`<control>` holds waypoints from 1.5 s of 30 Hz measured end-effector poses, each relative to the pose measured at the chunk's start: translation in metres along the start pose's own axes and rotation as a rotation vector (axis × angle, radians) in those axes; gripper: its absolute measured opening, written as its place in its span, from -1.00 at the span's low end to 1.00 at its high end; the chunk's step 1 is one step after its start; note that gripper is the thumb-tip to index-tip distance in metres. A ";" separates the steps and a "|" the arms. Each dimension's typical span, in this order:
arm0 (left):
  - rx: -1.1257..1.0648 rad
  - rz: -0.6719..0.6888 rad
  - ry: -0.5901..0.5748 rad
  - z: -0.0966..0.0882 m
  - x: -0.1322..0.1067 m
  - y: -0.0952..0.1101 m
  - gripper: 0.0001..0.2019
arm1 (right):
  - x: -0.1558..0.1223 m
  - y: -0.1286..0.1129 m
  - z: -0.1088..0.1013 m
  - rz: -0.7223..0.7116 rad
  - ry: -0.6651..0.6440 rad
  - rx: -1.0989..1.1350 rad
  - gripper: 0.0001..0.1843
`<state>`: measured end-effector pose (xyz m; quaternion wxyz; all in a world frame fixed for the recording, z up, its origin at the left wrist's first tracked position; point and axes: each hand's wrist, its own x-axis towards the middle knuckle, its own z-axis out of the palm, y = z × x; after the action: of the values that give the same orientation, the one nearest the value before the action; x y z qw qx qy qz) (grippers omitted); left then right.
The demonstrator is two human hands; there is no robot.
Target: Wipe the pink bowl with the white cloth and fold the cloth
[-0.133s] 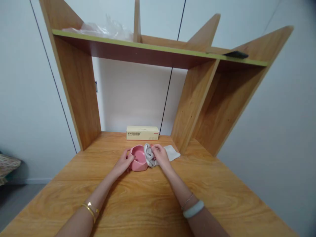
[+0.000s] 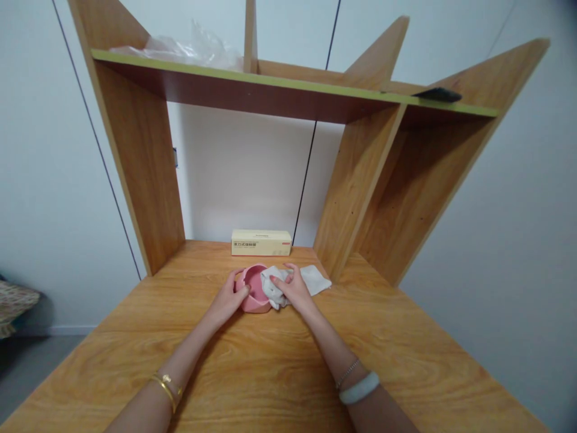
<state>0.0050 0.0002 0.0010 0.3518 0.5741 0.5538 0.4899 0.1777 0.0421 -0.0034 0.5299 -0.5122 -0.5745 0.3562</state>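
A pink bowl-like dish (image 2: 256, 305) with an angular rim stands on the wooden desk. My left hand (image 2: 231, 296) grips its left side, thumb over the rim and fingers around the outside. Bunched in my right hand (image 2: 295, 287) is a light grey cloth (image 2: 273, 290), pressed against the dish's right rim and partly covering its opening. Thumb and fingers of that hand pinch the cloth. Behind my right hand, a flat light grey piece of fabric (image 2: 315, 280) lies on the desk; whether it joins the bunched cloth cannot be made out.
A cream box (image 2: 261, 243) with printed lettering stands at the desk's back edge. A wooden shelf unit (image 2: 356, 186) rises on both sides and overhead. Clear plastic wrapping (image 2: 189, 53) and a dark flat object (image 2: 438, 95) lie on its upper shelf.
My right hand has shifted its fingers on the cloth, and the bunched cloth has a different fold facing me. My left hand stays on the dish. The view has moved slightly.
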 end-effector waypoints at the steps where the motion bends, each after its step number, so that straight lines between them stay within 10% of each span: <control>1: 0.018 0.029 0.007 0.002 -0.001 0.002 -0.50 | -0.001 0.001 -0.001 0.022 -0.038 -0.029 -0.44; 7: 0.162 0.235 -0.015 0.009 -0.012 0.017 -0.50 | -0.007 0.008 -0.006 0.051 -0.199 -0.272 -0.71; 14: 0.082 0.172 -0.061 0.019 -0.018 0.012 -0.29 | -0.010 0.013 -0.002 0.002 -0.042 -0.390 -0.88; 28: 0.318 0.172 -0.104 0.011 -0.023 0.031 -0.27 | -0.016 -0.017 -0.012 -0.163 0.009 -0.846 -0.35; 45: -0.115 0.205 -0.069 0.024 -0.017 0.015 -0.25 | -0.012 0.008 0.008 -0.060 0.057 -0.305 -0.46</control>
<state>0.0340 -0.0155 0.0056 0.3510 0.6230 0.4508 0.5342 0.1702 0.0330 -0.0158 0.4725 -0.5792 -0.6216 0.2341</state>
